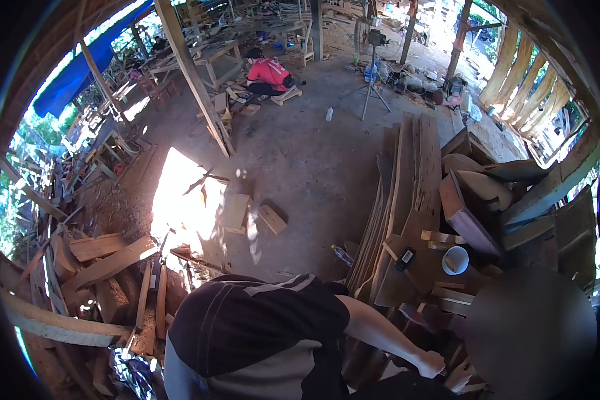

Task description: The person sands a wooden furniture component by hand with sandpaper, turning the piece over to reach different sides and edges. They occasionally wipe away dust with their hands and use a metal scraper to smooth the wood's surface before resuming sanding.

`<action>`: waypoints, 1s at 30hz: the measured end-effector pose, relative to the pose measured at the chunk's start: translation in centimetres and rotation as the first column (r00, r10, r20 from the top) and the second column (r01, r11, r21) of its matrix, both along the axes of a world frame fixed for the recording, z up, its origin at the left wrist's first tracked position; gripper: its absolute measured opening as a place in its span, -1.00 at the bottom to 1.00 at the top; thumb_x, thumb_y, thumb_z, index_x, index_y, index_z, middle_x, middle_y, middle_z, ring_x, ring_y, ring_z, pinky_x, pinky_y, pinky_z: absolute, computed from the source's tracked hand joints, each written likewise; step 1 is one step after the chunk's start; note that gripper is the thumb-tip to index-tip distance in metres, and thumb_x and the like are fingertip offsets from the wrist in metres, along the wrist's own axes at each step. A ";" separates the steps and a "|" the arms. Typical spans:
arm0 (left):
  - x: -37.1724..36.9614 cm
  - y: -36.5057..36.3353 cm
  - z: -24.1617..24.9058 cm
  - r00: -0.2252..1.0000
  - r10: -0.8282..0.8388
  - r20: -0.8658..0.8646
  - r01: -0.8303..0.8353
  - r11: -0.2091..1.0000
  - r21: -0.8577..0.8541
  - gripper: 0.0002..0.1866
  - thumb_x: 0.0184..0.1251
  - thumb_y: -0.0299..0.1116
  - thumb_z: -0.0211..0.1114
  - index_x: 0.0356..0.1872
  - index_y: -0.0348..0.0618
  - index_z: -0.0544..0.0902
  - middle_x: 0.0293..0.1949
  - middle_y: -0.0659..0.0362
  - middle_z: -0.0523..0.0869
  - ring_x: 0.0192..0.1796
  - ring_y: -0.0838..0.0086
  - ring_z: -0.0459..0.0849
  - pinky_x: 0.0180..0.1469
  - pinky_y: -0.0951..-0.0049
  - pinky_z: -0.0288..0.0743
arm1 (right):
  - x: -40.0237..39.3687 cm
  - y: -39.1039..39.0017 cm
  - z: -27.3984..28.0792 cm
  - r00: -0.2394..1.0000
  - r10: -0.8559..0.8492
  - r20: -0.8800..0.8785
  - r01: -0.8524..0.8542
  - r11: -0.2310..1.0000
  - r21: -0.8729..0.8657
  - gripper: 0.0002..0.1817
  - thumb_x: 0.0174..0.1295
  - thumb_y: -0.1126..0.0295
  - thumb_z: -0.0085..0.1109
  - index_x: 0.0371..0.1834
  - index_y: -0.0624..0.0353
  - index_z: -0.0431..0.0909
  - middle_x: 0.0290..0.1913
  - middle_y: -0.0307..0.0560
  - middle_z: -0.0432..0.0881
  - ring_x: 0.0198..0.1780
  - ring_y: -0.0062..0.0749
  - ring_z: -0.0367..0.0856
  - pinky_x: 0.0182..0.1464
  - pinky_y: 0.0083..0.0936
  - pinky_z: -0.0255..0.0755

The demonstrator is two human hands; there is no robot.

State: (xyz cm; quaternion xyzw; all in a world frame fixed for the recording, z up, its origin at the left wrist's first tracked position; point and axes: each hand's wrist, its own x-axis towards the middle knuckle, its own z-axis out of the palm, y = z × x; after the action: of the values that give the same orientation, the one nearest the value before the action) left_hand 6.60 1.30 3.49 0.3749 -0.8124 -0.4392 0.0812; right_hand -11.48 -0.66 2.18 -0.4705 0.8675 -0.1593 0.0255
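My left arm, in a dark sleeve, reaches across to the lower right. My left hand (431,364) is closed in a fist, and what it grips is hidden. Close beside it, my right hand (458,377) is partly seen with its fingers bent. Something may lie between the fingers, too small to name. Light wood pieces (452,300) lie just above the hands. A white round container (455,261) stands farther up on a brown board (400,287). On this board also rests a small black object (405,259). A blurred round patch covers the area right of my hands.
Long planks (407,167) lie ahead at right, with carved wood pieces (480,190) beside them. Offcuts (110,267) are heaped at left. Two blocks (272,219) lie on the floor. A person in red (271,75) sits low beyond a wooden post (193,73). A tripod (370,87) stands behind.
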 end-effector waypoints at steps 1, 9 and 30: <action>0.4 0.2 0.5 0.999 -0.032 0.018 0.033 0.999 -0.035 -0.73 0.16 -0.37 0.33 -0.20 -0.32 0.80 -0.12 -0.18 0.81 0.02 0.00 0.81 0.02 0.14 0.68 | 0.0 0.2 0.0 1.000 -0.005 0.001 0.005 1.000 0.002 -0.18 0.41 -0.44 -0.14 0.03 0.13 0.76 -0.04 0.18 0.77 0.03 0.25 0.69 0.05 0.06 0.51; -1.9 -3.0 -0.4 0.977 -0.183 0.105 0.183 0.983 0.011 -0.65 0.16 -0.29 0.30 -0.11 -0.27 0.82 -0.05 -0.11 0.82 0.06 0.06 0.79 0.06 0.20 0.64 | 2.0 0.6 1.8 0.997 0.009 0.078 -0.013 0.999 0.045 -0.20 0.44 -0.40 -0.15 0.07 0.14 0.75 -0.02 0.17 0.77 0.04 0.26 0.69 0.07 0.04 0.51; -2.1 -1.1 1.9 0.936 -0.246 0.251 0.313 0.909 -0.275 -0.71 0.09 -0.27 0.34 -0.19 -0.13 0.84 -0.14 0.03 0.84 -0.04 0.18 0.83 -0.08 0.23 0.67 | 2.2 0.7 2.2 0.996 0.024 0.087 -0.023 1.000 -0.014 -0.16 0.39 -0.44 -0.09 0.03 0.19 0.76 -0.07 0.18 0.78 0.01 0.24 0.71 0.03 0.05 0.52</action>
State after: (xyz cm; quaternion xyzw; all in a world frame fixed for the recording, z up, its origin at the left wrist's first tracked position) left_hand 4.46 0.18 5.42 0.2809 -0.9206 -0.2711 -0.0114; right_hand -9.33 0.07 4.34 -0.4733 0.8590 -0.1848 0.0621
